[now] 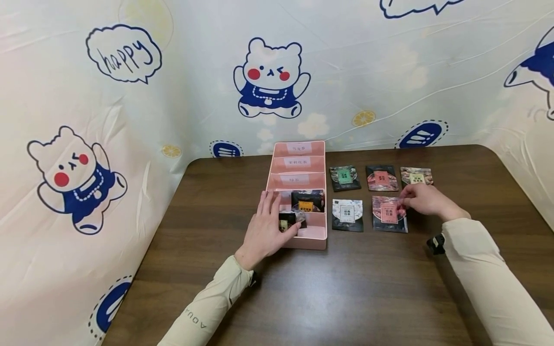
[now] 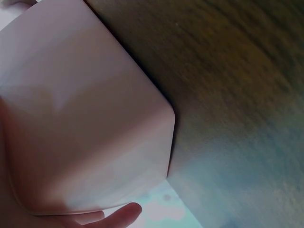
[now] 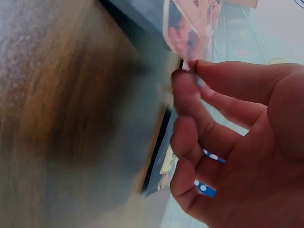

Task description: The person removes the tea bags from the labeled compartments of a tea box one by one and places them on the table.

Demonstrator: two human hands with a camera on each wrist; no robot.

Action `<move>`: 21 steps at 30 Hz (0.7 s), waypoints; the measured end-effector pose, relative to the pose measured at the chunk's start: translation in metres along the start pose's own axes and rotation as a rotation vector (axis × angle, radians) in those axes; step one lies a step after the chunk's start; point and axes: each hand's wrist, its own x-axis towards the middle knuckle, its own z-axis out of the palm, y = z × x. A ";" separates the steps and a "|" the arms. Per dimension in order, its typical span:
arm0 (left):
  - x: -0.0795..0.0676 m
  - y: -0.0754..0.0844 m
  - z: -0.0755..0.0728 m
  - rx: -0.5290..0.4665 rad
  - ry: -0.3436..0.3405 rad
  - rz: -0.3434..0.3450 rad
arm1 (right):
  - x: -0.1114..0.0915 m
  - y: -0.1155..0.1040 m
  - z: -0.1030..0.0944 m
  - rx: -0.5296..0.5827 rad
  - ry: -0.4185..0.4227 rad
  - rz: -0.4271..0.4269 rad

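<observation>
My right hand [image 1: 426, 199] pinches the upper right corner of a dark tea sachet with a pink label [image 1: 389, 211] between thumb and index finger. In the right wrist view the sachet [image 3: 190, 28] is raised at that corner, and the other fingers of the hand [image 3: 228, 118] are bent. My left hand [image 1: 268, 230] rests on the left edge of a pink divided box [image 1: 318, 245], its fingers fairly straight and its thumb across the front compartment. Inside the box lie a sachet with an orange label [image 1: 306, 204] and a dark sachet [image 1: 284, 223], partly hidden by the hand.
Right of the box lie a green-label sachet [image 1: 344, 178], a red-label sachet [image 1: 382, 178], a pale-label sachet [image 1: 415, 176] near my right hand, and a white sachet [image 1: 347, 215]. The brown table [image 1: 337, 298] meets a printed cloth [image 1: 359, 62] behind. Labels mark the box's back compartments.
</observation>
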 end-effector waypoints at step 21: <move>-0.002 -0.001 0.000 -0.006 0.026 0.013 | 0.014 -0.092 0.010 0.147 0.282 -0.134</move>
